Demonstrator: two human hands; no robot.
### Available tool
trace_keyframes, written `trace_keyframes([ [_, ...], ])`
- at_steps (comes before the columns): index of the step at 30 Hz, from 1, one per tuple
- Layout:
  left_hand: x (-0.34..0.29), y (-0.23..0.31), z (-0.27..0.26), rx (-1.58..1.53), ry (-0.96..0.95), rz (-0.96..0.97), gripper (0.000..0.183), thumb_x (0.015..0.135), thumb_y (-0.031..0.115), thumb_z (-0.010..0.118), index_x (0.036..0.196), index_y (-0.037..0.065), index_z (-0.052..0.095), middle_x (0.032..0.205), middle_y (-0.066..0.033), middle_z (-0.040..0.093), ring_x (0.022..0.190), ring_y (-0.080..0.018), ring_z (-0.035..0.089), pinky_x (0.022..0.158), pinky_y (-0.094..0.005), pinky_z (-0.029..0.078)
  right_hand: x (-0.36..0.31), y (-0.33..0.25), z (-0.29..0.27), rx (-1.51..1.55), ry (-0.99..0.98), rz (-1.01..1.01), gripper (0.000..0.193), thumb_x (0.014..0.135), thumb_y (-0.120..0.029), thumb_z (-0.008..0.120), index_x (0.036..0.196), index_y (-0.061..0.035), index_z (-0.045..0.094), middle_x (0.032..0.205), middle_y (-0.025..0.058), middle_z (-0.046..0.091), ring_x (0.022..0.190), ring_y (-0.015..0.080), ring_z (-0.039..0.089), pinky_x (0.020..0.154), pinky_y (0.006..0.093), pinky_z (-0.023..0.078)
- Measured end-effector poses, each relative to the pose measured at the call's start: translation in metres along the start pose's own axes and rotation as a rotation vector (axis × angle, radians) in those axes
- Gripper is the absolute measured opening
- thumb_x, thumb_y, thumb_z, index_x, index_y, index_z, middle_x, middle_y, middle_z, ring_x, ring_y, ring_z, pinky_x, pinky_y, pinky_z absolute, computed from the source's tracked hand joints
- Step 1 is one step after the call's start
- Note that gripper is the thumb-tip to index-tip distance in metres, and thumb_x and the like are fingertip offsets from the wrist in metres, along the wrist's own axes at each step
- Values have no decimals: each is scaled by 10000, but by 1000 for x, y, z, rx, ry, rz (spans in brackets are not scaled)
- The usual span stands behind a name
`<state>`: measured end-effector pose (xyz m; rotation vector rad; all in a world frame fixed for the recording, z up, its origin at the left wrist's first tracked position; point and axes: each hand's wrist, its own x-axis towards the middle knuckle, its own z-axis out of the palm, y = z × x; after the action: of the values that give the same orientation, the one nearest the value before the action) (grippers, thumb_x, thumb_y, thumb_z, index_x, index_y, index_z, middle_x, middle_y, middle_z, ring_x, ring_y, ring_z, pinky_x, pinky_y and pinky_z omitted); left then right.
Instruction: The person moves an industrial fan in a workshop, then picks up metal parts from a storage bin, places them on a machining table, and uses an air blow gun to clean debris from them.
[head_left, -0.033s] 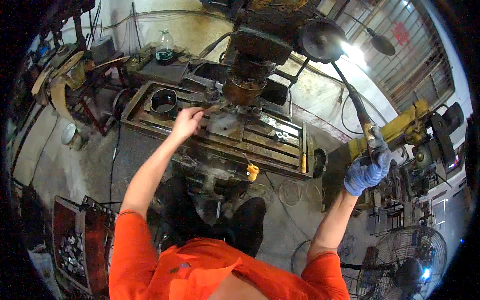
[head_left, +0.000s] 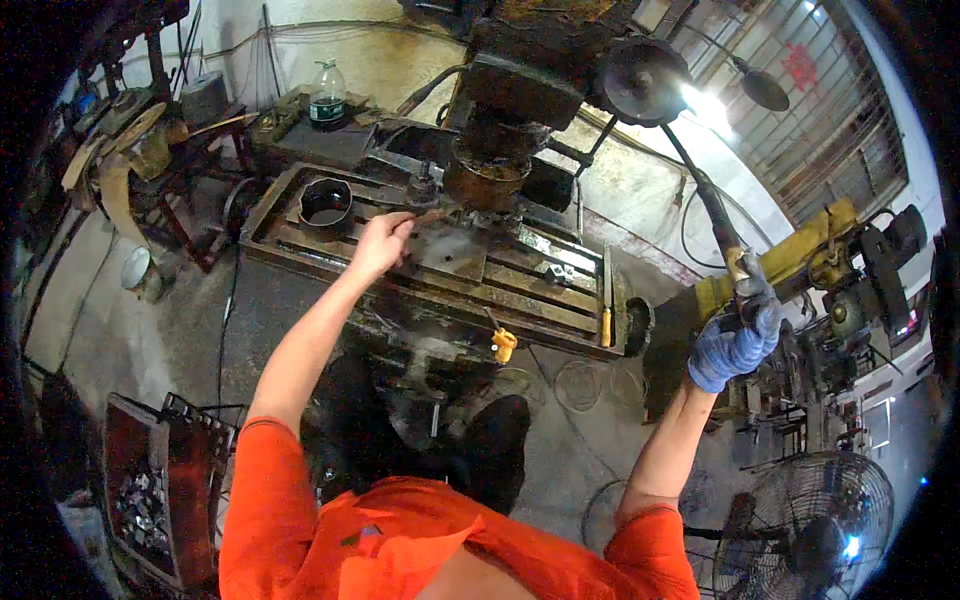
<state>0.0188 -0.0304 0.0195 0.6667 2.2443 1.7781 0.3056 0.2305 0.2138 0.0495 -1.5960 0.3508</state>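
Note:
My bare left hand [head_left: 382,245] is closed above the slotted metal machine table [head_left: 500,297], its fingers round a small brown, stick-like piece [head_left: 430,216] that points toward the machine's spindle head [head_left: 487,172]. What that piece is cannot be made out. Pale, hazy wetness or smoke lies on the work surface just right of the fingers. In a blue-grey glove, my right hand [head_left: 735,340] wraps round the lower end of a long dark lever [head_left: 712,205], which runs up to a round black hub [head_left: 645,82]. A dark round pot [head_left: 326,207] stands left of my left hand.
A yellow-handled tool [head_left: 503,346] hangs at the table's front edge; another yellow-handled tool [head_left: 606,325] lies at its right end. Behind stands a large clear bottle [head_left: 327,97]. A floor fan [head_left: 820,530] is at lower right, a box of metal pieces [head_left: 140,500] at lower left.
My left hand has shifted very slightly to the right over the table. My right hand stays on the lever, and the whole view has moved a little.

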Motion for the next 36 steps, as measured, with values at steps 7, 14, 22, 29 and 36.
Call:
trace_keyframes([
  [7, 39, -17, 53, 218, 165, 88, 285, 833, 191, 516, 1044, 16, 595, 789, -184, 629, 628, -290, 618, 654, -383, 470, 1, -2, -4, 84, 17, 196, 396, 891, -272, 377, 794, 58, 574, 909, 179, 624, 868, 250, 572, 857, 369, 399],
  [14, 31, -25, 50, 239, 167, 113, 264, 816, 177, 530, 1009, 19, 617, 913, -188, 621, 888, -305, 604, 771, -363, 463, -12, 6, -3, 94, -13, 117, 433, 919, -265, 333, 916, 73, 604, 919, 158, 631, 863, 225, 583, 835, 354, 425],
  [22, 11, -19, 42, 182, 48, 36, 257, 827, 156, 528, 1019, 5, 608, 837, -161, 641, 707, -255, 628, 650, -346, 475, -20, 1, 4, 202, 14, 127, 401, 917, -254, 376, 927, 73, 606, 914, 149, 631, 845, 211, 584, 795, 325, 437],
  [29, -17, 2, 36, 55, -139, 40, 288, 861, 141, 502, 1088, -29, 551, 655, -95, 591, 457, -136, 549, 465, -292, 443, -34, 3, 3, -1, 17, 52, 416, 906, -274, 389, 736, 64, 561, 906, 167, 623, 818, 205, 552, 834, 356, 408],
  [36, -9, -18, 34, -78, -93, 75, 301, 863, 99, 483, 1133, -28, 520, 714, -98, 607, 485, -134, 559, 483, -287, 456, -45, 10, 5, 369, 36, 188, 428, 879, -320, 436, 715, 56, 558, 765, 114, 589, 831, 236, 549, 889, 419, 362],
])
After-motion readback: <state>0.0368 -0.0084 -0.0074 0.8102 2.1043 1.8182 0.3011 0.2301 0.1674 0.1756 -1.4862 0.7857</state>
